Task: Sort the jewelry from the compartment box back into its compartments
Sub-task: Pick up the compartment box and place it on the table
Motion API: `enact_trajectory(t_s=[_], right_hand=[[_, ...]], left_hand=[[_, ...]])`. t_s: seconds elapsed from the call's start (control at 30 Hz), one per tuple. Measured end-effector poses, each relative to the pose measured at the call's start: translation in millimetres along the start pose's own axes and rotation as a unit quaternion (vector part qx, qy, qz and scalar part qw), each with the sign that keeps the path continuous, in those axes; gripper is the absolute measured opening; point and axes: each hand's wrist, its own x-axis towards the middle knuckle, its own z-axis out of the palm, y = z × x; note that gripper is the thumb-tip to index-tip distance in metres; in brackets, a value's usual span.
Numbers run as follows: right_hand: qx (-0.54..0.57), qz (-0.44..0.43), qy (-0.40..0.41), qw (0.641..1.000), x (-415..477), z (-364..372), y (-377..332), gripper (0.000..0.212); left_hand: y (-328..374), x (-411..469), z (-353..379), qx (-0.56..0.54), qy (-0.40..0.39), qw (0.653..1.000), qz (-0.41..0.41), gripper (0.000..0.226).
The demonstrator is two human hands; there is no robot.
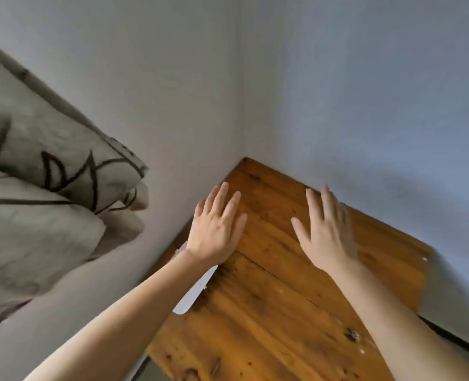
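Far left: a pale pillow (pixel 43 193) with dark line pattern, leaning against the white wall (pixel 172 78). Blurred at the edges.

Centre: a wooden surface (pixel 269 312) set into the room corner, boards running from near left to far right. A thin white object (pixel 197 292) lies at the surface's left edge, partly under the left forearm; what it is cannot be told.

Left hand (pixel 216 235): flat, fingers spread and straight, palm down over the far left part of the surface. Holding nothing.

Right hand (pixel 326 232): likewise released, fingers extended, palm down near the far right edge, somewhat blurred. Holding nothing. Whether either palm touches the wood cannot be told.

Task items: neither the compartment box nor any jewelry is in view. No bearing from either hand to them can be given, nor the box's long axis, nor which hand is nearer.

Judgement: sorting has not begun as far as this view shows. The next move likely calls for bringing the box into sight first, then choosing the reaching hand by which side it lies on.
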Motion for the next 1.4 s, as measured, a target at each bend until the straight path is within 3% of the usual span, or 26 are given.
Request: enact_trajectory(t_s=[0.2,0.43,0.67,0.83,0.93,1.27,1.4], right_hand=[[0.053,-0.017,0.000,0.998,-9.6,98.3,-26.9,0.070],[0.073,-0.024,0.042,0.996,-33.3,179.4,-35.0,0.069],[0.093,-0.014,0.018,0.995,-75.3,191.4,-51.5,0.067],[0.155,0.052,-0.011,0.987,-117.7,190.5,-96.4,0.066],[0.155,0.026,-0.027,0.987,-131.7,192.8,-130.1,0.063],[0.331,0.083,-0.047,0.939,-100.8,195.7,-212.7,0.056],[0.352,0.109,-0.084,0.926,-88.0,204.3,-219.7,0.057]], left_hand=[[-31.4,-1.4,77.2,-0.062,-0.003,0.997,-0.053,0.061],[-50.8,-3.1,130.6,-0.050,0.085,0.995,-0.023,0.056],[-89.2,-52.4,133.8,-0.021,0.078,0.997,-0.017,0.056],[-126.4,-126.9,138.8,-0.014,0.081,0.994,-0.068,0.056],[-143.0,-160.9,145.1,-0.028,0.097,0.991,-0.093,0.060],[-166.5,-191.8,177.5,-0.208,0.105,0.941,-0.245,0.089],[-171.0,-192.8,190.7,-0.259,0.109,0.932,-0.229,0.077]])
